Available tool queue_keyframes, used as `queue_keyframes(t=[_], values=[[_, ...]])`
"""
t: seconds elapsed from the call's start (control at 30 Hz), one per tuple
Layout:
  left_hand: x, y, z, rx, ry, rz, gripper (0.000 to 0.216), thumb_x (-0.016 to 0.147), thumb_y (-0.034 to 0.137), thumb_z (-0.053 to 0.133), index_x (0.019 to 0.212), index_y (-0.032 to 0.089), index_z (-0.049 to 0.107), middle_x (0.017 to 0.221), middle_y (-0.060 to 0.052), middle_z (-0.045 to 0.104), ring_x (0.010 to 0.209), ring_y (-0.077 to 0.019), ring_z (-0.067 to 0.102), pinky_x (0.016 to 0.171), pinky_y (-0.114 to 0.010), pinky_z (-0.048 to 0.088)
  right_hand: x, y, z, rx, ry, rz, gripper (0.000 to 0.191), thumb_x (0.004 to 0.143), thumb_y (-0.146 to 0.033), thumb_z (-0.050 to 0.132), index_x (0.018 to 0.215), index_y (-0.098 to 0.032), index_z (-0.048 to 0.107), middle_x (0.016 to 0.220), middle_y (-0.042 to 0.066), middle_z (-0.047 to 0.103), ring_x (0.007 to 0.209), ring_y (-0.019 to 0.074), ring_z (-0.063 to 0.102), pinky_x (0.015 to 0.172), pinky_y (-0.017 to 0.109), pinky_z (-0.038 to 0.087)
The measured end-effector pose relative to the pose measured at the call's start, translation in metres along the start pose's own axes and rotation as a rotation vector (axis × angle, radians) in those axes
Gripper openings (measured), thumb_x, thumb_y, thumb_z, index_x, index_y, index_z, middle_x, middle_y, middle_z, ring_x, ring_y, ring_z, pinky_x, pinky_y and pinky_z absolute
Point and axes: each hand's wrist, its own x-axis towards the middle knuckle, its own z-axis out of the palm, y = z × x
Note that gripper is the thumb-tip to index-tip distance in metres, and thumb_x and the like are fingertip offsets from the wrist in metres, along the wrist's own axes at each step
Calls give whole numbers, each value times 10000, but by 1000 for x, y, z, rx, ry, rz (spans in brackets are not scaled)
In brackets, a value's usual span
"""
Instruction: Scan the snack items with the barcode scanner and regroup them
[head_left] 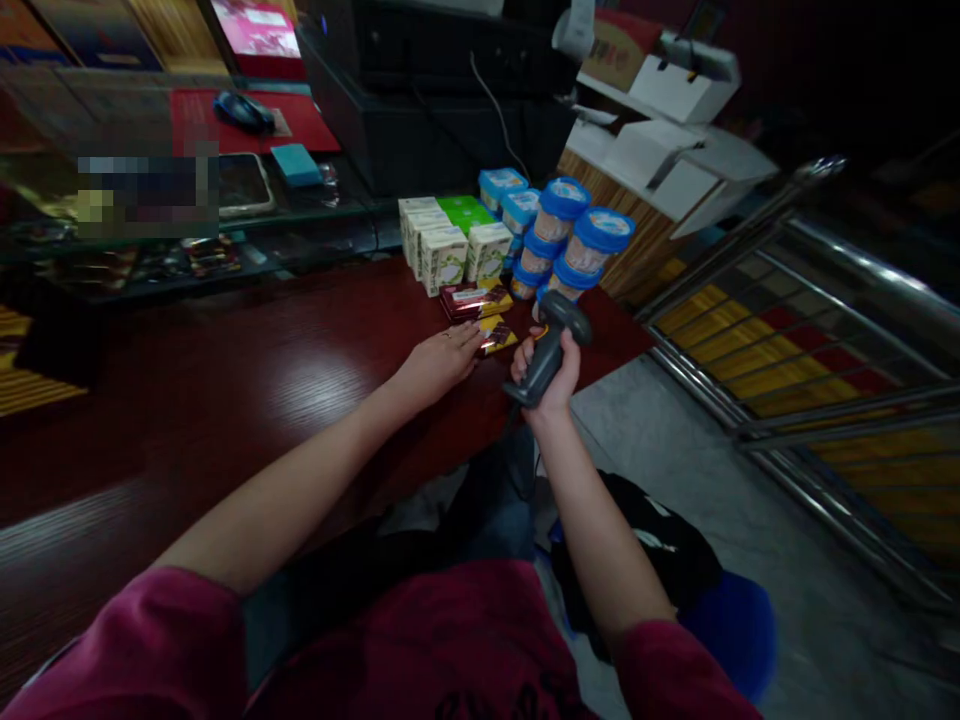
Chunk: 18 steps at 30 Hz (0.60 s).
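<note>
My right hand [553, 375] is closed around the grip of a dark grey barcode scanner [550, 340], its head tipped toward the goods on the dark red wooden counter [247, 390]. My left hand [441, 360] lies flat on the counter, fingers stretched out, with the fingertips touching a yellow chocolate bar [498, 336]. A red chocolate bar [474, 299] lies just beyond it. Behind stand white and green drink cartons [450, 250] and stacked blue-lidded tubs [577, 235].
A glass display case [187, 220] with a phone [241, 184] and a teal block [295, 164] runs along the back left. A black machine [442, 100] stands behind the cartons. White boxes [667, 150] sit at the back right, a metal railing [795, 330] on the right.
</note>
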Motion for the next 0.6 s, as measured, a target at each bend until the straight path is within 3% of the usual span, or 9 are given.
queue_keyframes(t=[0.13,0.27,0.37,0.43,0.5,0.6], values=[[-45,-23,-25,-62,64,-79,468,959,183,536,1422,181,608,1411,-139,673,1276,-271,670,1100,-398,519,-2,2,9,-26,-96,75,453,892,-687,530,900,-237,575,627,-45,453,438,96,408,348,200,328],[-98,-64,-55,-304,272,-417,394,918,293,635,1300,211,684,1167,-79,781,959,-213,750,873,-309,584,-5,15,38,4,-329,276,411,846,-627,619,896,-219,604,641,-45,485,432,93,408,319,197,331],[-136,-96,-73,-535,492,-662,362,865,368,703,1167,170,736,1077,-91,781,922,-218,725,824,-321,588,-6,34,75,-40,-532,453,410,814,-597,668,900,-197,642,643,-40,522,432,96,443,312,198,358],[-160,-114,-86,-704,620,-791,408,852,392,717,1186,158,727,1064,-104,771,910,-223,722,800,-336,599,-5,50,107,-90,-656,549,414,808,-585,684,902,-182,659,653,-31,553,425,94,459,308,200,367],[-182,-131,-99,-874,709,-854,441,861,384,709,1244,168,699,1129,-115,758,945,-220,729,818,-347,608,-3,67,141,-131,-762,619,421,814,-580,690,905,-170,669,667,-20,586,416,91,468,305,203,370],[-208,-151,-115,-1061,790,-836,446,867,323,706,1290,189,665,1285,-124,720,1079,-213,721,918,-353,596,-1,92,189,-151,-860,657,418,823,-581,694,895,-171,662,667,-12,607,419,95,492,309,206,384]])
